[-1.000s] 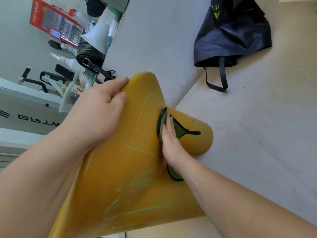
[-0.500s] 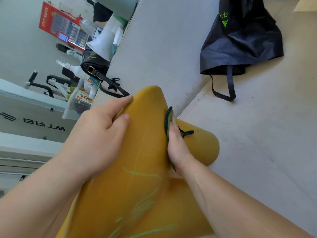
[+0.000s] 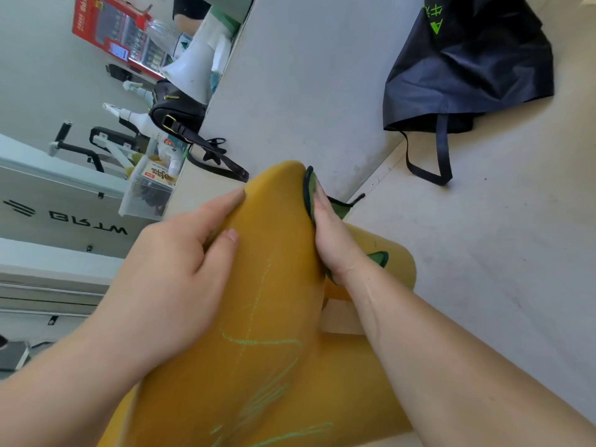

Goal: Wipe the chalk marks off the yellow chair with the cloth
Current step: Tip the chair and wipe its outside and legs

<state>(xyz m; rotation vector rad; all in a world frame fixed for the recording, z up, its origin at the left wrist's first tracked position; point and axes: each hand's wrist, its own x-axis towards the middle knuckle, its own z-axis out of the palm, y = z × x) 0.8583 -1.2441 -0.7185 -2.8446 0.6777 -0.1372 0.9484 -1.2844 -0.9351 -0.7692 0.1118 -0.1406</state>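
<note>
1. Head view: yellow chair (image 3: pixel 283 246) fills the lower centre, with green chalk marks (image 3: pixel 258 341) across its near face.
2. Left hand (image 3: pixel 167 285) grips the chair's rounded top edge, fingers curled round it.
3. Right hand (image 3: pixel 335 240) presses the green cloth (image 3: pixel 310 185) against the chair's right side, fingers straight and together.

One view only: head-worn, wide-angle, rolled sideways, facing forward and down, very near the yellow chair (image 3: pixel 274 317); floor (image 3: pixel 483 253) beyond.
</note>
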